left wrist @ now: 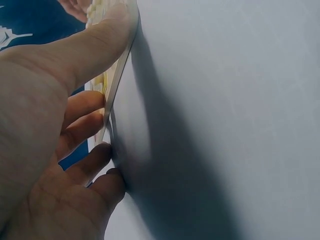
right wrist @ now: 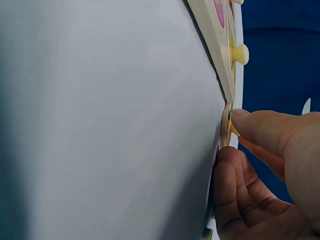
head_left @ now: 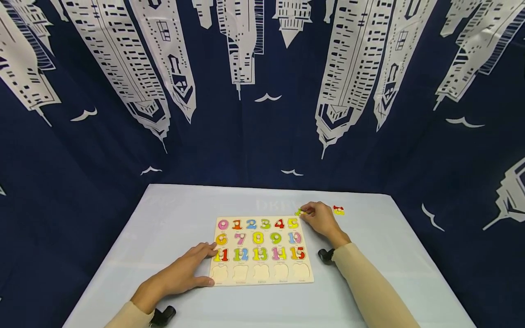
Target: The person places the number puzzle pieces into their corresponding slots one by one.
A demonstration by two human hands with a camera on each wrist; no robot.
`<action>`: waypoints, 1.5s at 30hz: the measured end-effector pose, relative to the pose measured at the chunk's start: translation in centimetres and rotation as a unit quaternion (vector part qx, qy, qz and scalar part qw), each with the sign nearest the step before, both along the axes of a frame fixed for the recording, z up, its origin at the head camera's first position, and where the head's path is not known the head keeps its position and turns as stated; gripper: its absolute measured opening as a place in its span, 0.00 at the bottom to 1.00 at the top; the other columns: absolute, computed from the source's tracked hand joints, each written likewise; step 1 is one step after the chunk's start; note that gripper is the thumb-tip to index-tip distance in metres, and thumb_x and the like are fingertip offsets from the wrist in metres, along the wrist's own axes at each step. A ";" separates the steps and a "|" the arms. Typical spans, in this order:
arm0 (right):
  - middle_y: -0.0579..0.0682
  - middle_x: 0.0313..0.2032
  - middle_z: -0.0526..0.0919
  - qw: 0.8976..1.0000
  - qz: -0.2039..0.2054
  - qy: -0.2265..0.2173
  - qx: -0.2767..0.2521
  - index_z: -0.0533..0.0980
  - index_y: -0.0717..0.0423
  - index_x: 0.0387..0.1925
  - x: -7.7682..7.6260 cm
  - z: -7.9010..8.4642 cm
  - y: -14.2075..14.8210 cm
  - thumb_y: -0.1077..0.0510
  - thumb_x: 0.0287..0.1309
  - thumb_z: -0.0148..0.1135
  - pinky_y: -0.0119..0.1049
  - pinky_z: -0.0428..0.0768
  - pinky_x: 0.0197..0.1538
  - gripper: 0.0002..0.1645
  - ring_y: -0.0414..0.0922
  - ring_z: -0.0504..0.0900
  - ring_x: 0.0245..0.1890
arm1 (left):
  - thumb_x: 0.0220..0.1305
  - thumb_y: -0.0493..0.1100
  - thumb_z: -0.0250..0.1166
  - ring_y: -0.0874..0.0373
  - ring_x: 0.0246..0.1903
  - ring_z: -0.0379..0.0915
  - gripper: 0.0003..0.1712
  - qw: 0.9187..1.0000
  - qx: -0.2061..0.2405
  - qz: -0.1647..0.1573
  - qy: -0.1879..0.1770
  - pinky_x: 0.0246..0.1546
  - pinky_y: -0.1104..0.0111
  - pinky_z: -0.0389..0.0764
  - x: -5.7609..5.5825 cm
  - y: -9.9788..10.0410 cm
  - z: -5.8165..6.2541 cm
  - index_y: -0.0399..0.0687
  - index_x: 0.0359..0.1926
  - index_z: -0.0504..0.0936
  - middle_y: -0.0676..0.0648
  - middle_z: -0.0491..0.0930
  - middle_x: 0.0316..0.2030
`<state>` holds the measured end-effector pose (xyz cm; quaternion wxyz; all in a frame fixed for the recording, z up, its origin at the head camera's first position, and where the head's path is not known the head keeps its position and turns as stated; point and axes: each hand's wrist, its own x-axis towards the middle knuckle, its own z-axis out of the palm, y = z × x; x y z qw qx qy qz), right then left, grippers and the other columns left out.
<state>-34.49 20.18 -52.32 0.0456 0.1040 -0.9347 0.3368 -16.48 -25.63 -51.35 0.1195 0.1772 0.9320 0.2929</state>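
Observation:
A wooden number puzzle board (head_left: 262, 283) lies flat on the table, its upper rows filled with coloured, knobbed number pieces and its bottom row showing bare recesses. My left hand (head_left: 180, 273) rests at the board's left edge, fingers spread, thumb by the lower corner; the left wrist view shows the thumb (left wrist: 107, 37) lying on the edge. Just beyond the board's upper right corner, my right hand (head_left: 324, 222) pinches a yellow-green puzzle piece (head_left: 298, 212) by its knob. In the right wrist view this piece (right wrist: 225, 131) sits low beside the board's corner, partly hidden by fingers.
A red and yellow puzzle piece (head_left: 338, 210) lies on the white table (head_left: 369, 273) to the right of my right hand. Behind the table hangs a dark blue curtain (head_left: 254, 136) with white building prints.

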 end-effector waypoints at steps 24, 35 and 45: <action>0.61 0.45 0.90 0.998 -0.051 0.042 -0.014 0.93 0.61 0.45 2.3 -0.1 0.4 0.64 0.71 0.81 0.41 0.86 0.50 0.05 0.52 0.91 0.44 | 0.67 0.63 0.86 0.33 0.89 0.63 0.50 1.000 -0.006 -0.021 0.013 0.87 0.31 0.67 1.2 0.3 -0.8 0.49 0.81 0.79 0.45 0.69 0.89; 0.59 0.48 0.88 0.998 -0.012 0.062 -0.026 0.94 0.58 0.47 5.0 2.9 -2.8 0.61 0.71 0.83 0.33 0.80 0.43 0.06 0.45 0.84 0.39 | 0.58 0.66 0.90 0.32 0.88 0.66 0.58 0.999 -0.022 -0.018 0.041 0.86 0.32 0.71 0.8 0.4 0.0 0.49 0.82 0.79 0.45 0.70 0.89; 0.51 0.44 0.88 0.994 0.079 0.070 -0.031 0.95 0.51 0.42 8.6 3.8 -9.1 0.63 0.70 0.83 0.29 0.80 0.38 0.04 0.38 0.79 0.34 | 0.57 0.62 0.93 0.36 0.85 0.70 0.56 0.998 -0.023 -0.015 0.059 0.86 0.35 0.73 -0.1 0.3 0.4 0.45 0.80 0.81 0.45 0.74 0.87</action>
